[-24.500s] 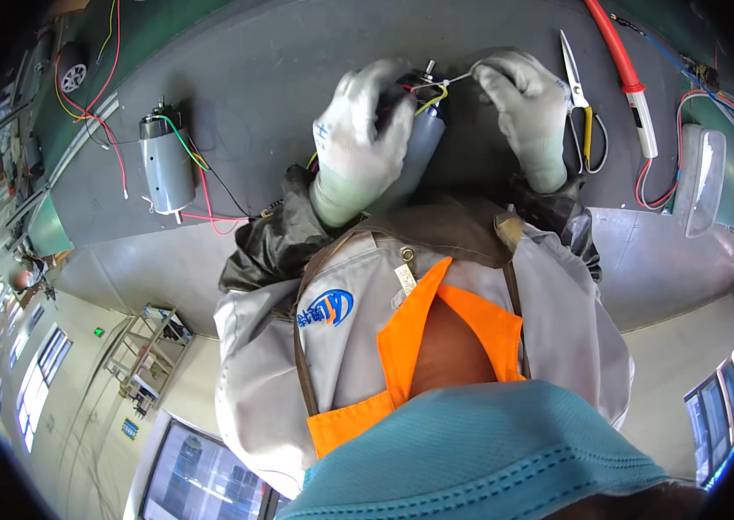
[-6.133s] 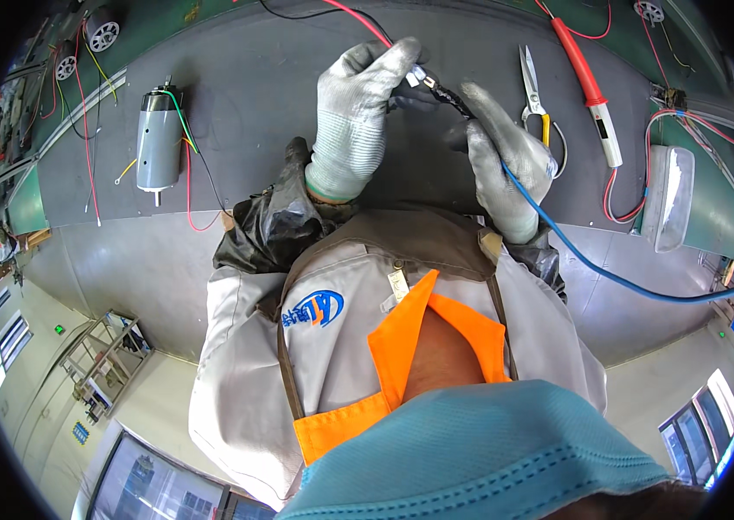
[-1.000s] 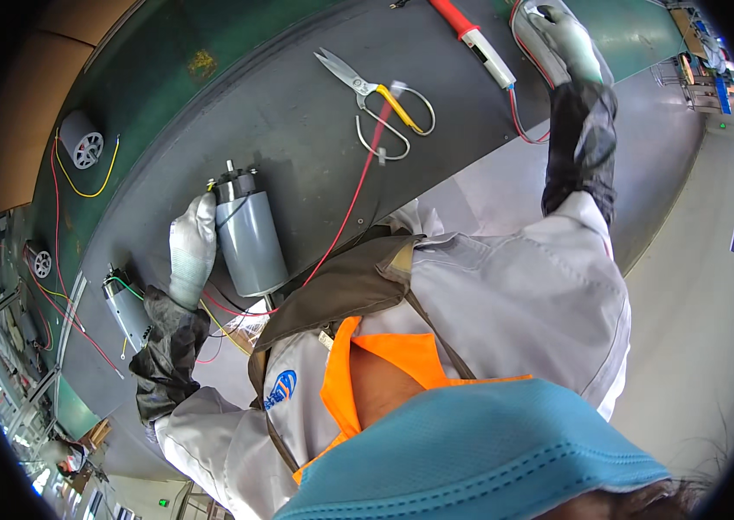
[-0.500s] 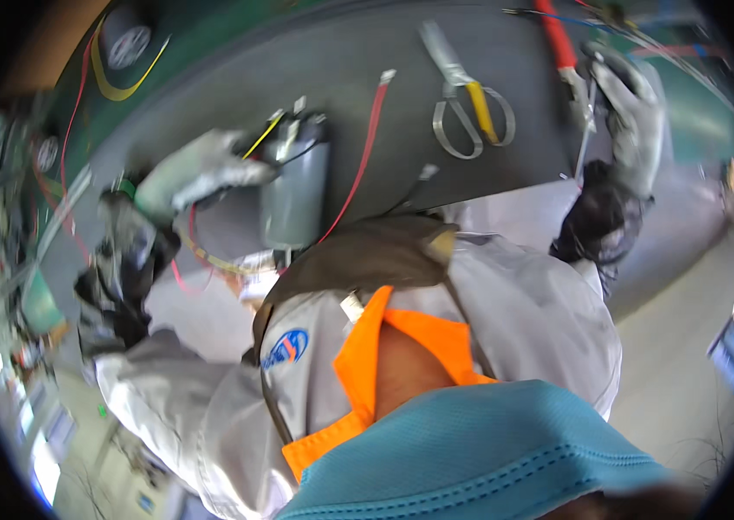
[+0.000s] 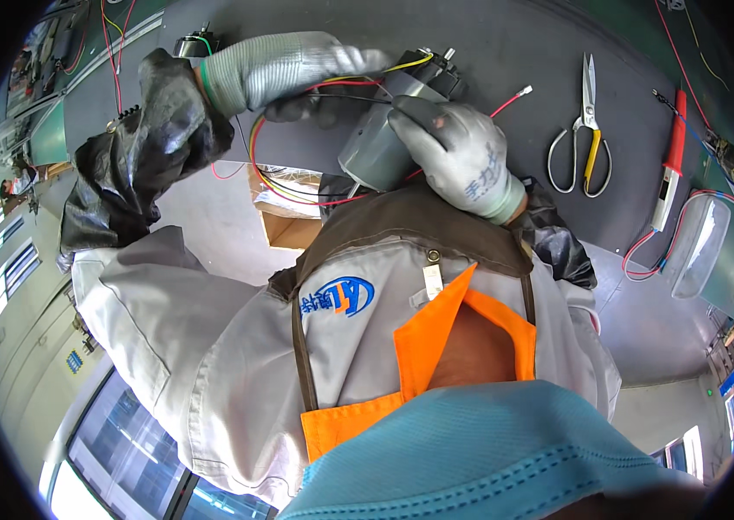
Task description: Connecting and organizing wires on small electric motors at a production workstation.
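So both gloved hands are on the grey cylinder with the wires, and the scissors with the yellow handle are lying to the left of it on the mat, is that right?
Not quite. The scissors lie to the right of the grey cylinder, not the left, as the head view shows. The rest holds: the left hand and the right hand, both gloved, are on the cylinder among its wires.

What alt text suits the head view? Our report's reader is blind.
Two gloved hands hold a grey cylindrical motor over a dark workbench: right hand grips its body, left hand handles its coloured wires. Scissors and a red-handled tool lie to the right.
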Demonstrator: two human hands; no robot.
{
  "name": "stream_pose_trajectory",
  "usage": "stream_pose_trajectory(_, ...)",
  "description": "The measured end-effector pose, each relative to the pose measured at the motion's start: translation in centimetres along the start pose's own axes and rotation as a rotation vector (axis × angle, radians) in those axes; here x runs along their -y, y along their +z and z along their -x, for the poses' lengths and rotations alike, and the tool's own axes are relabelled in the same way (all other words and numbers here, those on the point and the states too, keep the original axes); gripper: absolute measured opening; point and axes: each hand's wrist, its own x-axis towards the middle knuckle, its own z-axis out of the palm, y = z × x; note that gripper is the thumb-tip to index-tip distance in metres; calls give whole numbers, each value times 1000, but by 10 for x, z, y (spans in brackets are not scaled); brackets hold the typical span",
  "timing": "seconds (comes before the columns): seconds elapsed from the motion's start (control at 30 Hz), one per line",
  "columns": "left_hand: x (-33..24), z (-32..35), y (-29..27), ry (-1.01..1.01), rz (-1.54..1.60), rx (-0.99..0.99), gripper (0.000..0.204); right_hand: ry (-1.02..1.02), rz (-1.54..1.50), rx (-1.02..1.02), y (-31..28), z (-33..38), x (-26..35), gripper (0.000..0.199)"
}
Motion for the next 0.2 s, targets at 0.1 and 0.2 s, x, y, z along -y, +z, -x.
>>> stream_pose_trajectory(0.1, 15, -6, 6, 108, 103, -91, 49, 85, -18, 39, 6, 1, 1, 43)
stream_pose_trajectory(0.2, 28, -12, 8, 307, 36, -228, 50, 203, -67, 102, 2, -8, 2, 45)
